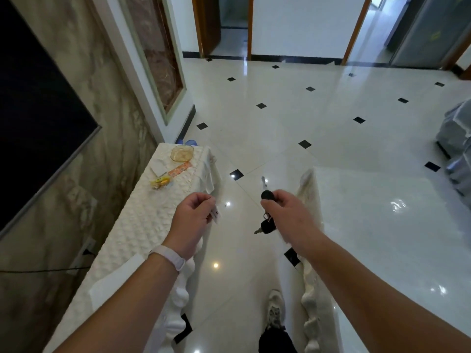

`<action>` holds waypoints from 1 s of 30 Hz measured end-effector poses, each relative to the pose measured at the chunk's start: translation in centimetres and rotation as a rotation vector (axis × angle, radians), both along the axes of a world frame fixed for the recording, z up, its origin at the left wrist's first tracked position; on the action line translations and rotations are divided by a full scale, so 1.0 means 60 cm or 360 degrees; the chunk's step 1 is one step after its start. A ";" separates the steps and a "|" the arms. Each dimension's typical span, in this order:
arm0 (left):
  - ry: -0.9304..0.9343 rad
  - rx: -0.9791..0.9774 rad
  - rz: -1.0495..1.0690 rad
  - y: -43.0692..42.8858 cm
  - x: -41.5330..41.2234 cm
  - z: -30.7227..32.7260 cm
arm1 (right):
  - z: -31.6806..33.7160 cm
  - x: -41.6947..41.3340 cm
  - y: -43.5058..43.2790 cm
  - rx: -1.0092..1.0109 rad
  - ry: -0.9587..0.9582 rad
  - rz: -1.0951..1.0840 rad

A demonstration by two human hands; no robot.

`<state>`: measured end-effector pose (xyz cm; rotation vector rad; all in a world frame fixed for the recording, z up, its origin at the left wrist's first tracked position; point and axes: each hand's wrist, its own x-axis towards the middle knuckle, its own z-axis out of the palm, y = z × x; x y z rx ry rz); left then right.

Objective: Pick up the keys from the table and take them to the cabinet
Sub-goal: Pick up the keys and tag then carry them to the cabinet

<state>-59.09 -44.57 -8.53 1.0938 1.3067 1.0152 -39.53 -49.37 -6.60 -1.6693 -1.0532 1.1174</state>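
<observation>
My right hand [283, 210] is closed around a bunch of keys [266, 194]; a black fob sticks out above the fingers, and a second black key with a metal blade dangles below the hand, over the floor. My left hand [193, 215] is closed on a small white object [216, 215], hovering at the right edge of the long white cabinet [132, 225] covered with a textured cloth. A glossy white table [382, 225] lies to the right of my right arm.
On the cabinet's far end sit an amber glass dish [182, 153] and orange and yellow snack packets [168, 177]. A dark TV screen [38, 118] hangs on the marble wall at left. Tiled floor runs ahead to open doorways. A covered piece of furniture [456, 149] stands at right.
</observation>
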 end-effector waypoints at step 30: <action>-0.0017 -0.0052 0.0158 0.600 0.210 -0.019 | 0.003 0.216 0.621 -0.0069 -0.0107 0.0173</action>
